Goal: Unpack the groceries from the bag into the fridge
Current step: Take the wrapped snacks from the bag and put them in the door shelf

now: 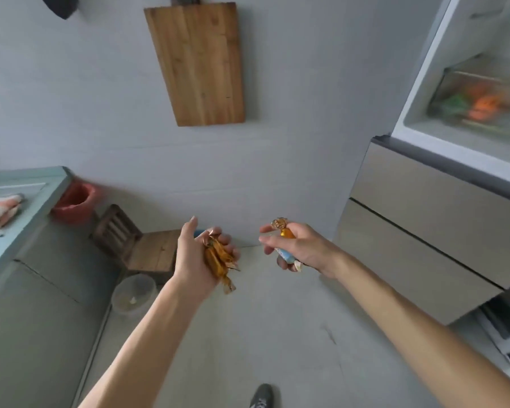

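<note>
My left hand (pixel 193 254) is held out at mid frame, its fingers curled round a bunch of orange-gold wrapped snacks (pixel 220 262) whose twisted ends stick out below the palm. My right hand (pixel 299 245) is level with it, a short way to the right, gripping one wrapped snack (pixel 286 244) with an orange-gold upper part and a pale blue lower part. The fridge (pixel 442 113) stands open at the upper right, and orange and green produce (pixel 480 104) lies blurred in its clear drawer. The grocery bag is not in sight.
Shut beige fridge drawers (pixel 418 219) are at the right. A wooden cutting board (pixel 198 63) hangs on the grey wall. A small wooden chair (pixel 142 245), a red bin (pixel 74 204) and a clear bucket (pixel 133 293) stand beside the counter (pixel 24 201) at left.
</note>
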Demonstrator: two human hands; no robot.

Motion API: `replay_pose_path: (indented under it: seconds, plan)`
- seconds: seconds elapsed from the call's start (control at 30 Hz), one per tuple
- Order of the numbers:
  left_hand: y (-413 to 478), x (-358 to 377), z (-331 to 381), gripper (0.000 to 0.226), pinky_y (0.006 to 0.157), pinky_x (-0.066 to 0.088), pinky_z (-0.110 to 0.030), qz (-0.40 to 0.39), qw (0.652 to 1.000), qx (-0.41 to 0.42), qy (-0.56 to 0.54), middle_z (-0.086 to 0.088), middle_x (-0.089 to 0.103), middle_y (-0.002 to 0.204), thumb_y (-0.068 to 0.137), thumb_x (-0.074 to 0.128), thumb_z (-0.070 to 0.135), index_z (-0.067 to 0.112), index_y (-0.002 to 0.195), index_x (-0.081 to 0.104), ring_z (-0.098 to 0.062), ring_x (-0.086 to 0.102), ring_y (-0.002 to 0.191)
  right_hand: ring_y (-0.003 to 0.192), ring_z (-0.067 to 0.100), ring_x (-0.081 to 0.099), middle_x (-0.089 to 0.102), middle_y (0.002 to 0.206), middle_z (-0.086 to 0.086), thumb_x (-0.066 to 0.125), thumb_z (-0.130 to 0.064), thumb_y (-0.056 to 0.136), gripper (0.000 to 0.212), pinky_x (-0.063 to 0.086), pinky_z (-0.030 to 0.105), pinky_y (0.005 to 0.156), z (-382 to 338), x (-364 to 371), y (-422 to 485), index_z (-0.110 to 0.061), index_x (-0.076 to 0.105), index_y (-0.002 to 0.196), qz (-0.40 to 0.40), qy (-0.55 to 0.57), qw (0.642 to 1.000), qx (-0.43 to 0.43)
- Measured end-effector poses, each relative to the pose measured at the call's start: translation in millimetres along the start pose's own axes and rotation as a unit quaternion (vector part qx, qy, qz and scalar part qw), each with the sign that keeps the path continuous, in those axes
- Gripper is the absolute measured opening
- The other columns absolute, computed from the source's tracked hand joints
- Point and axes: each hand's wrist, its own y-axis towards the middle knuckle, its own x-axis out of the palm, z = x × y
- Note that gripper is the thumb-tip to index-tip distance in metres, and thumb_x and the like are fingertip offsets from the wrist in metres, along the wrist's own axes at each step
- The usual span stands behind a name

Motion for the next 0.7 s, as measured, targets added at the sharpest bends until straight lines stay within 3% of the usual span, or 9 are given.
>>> replay_pose_path:
  seconds: [0.13, 0.3, 0.37, 0.53, 0.7]
  plan:
    - [50.2, 71.6, 9.3, 0.041, 0.063, 0.046, -0.033, -0.061, 0.998, 0.006, -0.009, -0.002, 0.044, 0.064, 0.096, 0.042, 0.049, 0.014, 0.075, 0.049, -0.020, 0.046, 0.057, 0.060, 0.017, 0.061, 0.073, 0.086, 0.001, 0.063, -0.058, 0.085, 0.040, 0.042, 0.021, 0.050, -33.9, -14.6, 13.3, -0.022, 0.064, 0.100, 0.012, -0.064, 0.998, -0.019]
    - [87.8, 157.0, -0.8, 0.039, 0.059, 0.050, -0.026, -0.074, 0.997, 0.031, -0.003, 0.003, 0.042, 0.054, 0.099, 0.041, 0.041, 0.018, 0.068, 0.043, -0.015, 0.050, 0.046, 0.057, 0.017, 0.056, 0.071, 0.076, 0.006, 0.072, -0.054, 0.077, 0.048, 0.043, 0.035, 0.062, -50.4, -64.4, 24.9, -0.009, 0.067, 0.094, 0.167, -0.010, 0.986, 0.010]
    - [99.6, 183.5, -14.9, 0.030, 0.056, 0.051, -0.024, -0.083, 0.995, 0.043, 0.037, 0.004, 0.044, 0.053, 0.098, 0.044, 0.036, 0.018, 0.075, 0.048, -0.014, 0.053, 0.049, 0.055, 0.017, 0.054, 0.064, 0.070, 0.005, 0.075, -0.049, 0.076, 0.051, 0.041, 0.034, 0.060, -48.4, -85.3, 19.0, -0.002, 0.064, 0.093, 0.216, 0.007, 0.976, 0.017]
    - [123.4, 247.8, -67.9, 0.015, 0.067, 0.042, -0.034, -0.114, 0.982, 0.074, 0.132, 0.001, 0.052, 0.061, 0.095, 0.049, 0.024, 0.018, 0.086, 0.059, -0.019, 0.056, 0.067, 0.054, 0.015, 0.053, 0.059, 0.062, 0.003, 0.075, -0.042, 0.078, 0.041, 0.043, 0.023, 0.048, -32.0, -131.7, -8.7, -0.003, 0.061, 0.082, 0.327, 0.008, 0.945, 0.011]
    - [132.6, 314.5, -140.6, 0.017, 0.073, 0.048, -0.040, -0.243, 0.957, -0.003, 0.160, -0.002, 0.056, 0.067, 0.102, 0.050, 0.027, 0.015, 0.098, 0.061, -0.021, 0.060, 0.067, 0.050, 0.014, 0.052, 0.057, 0.057, 0.004, 0.070, -0.040, 0.083, 0.036, 0.043, 0.026, 0.048, -8.1, -192.5, -45.1, -0.010, 0.059, 0.068, 0.449, -0.007, 0.893, 0.024]
